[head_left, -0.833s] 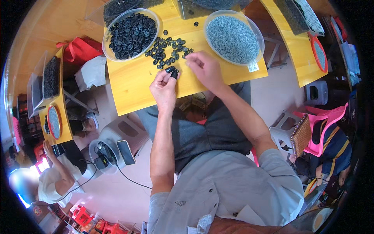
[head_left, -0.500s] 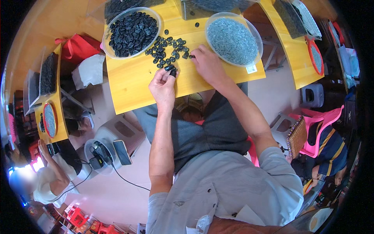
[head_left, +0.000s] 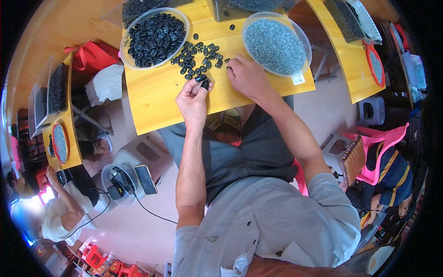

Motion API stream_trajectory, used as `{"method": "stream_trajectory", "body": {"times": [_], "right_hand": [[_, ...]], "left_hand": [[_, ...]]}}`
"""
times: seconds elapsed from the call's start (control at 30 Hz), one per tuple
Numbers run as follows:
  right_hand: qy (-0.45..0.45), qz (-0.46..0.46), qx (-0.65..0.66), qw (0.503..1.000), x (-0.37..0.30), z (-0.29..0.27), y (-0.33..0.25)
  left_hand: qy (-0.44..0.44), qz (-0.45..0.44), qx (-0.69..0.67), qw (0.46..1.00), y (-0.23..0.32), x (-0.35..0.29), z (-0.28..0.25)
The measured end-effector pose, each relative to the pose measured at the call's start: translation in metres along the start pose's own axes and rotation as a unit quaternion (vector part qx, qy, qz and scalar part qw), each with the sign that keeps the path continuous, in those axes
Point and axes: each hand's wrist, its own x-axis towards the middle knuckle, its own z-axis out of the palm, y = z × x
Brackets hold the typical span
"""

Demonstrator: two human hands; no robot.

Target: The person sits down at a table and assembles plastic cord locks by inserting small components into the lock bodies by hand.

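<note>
This is a small assembly workshop. The left hand (head_left: 193,99) pinches a small black part (head_left: 205,84) at the near edge of a yellow wooden worktable (head_left: 157,97). Just beyond that grip lies a loose heap of black parts (head_left: 198,57), flanked by a bowl of black parts (head_left: 154,31) and a bowl of grey metal pieces (head_left: 276,42). Well left, a similar bench (head_left: 69,134) carries trays, with another seated worker (head_left: 50,212).

Pale tiled floor (head_left: 138,221) beneath yellow wooden worktables (head_left: 152,99), with a pink plastic chair (head_left: 385,143), a grey plastic stool (head_left: 371,111) and small red stools (head_left: 94,251).
</note>
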Motion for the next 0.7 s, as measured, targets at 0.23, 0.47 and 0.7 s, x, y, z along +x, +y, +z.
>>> {"method": "stream_trajectory", "body": {"times": [0.23, 0.47, 0.7], "right_hand": [[-0.108, 0.25, 0.459, 0.846, -0.004, -0.007, -0.014], [-0.085, 0.26, 0.612, 0.742, -0.004, 0.0, -0.018], [-0.068, 0.232, 0.614, 0.751, -0.008, 0.009, -0.017]], "left_hand": [[0.001, -0.016, -0.009, 1.0, 0.001, 0.001, -0.001], [0.017, -0.046, 0.002, 0.999, 0.009, 0.001, 0.004], [0.027, -0.055, -0.009, 0.998, 0.008, 0.002, 0.005]]}}
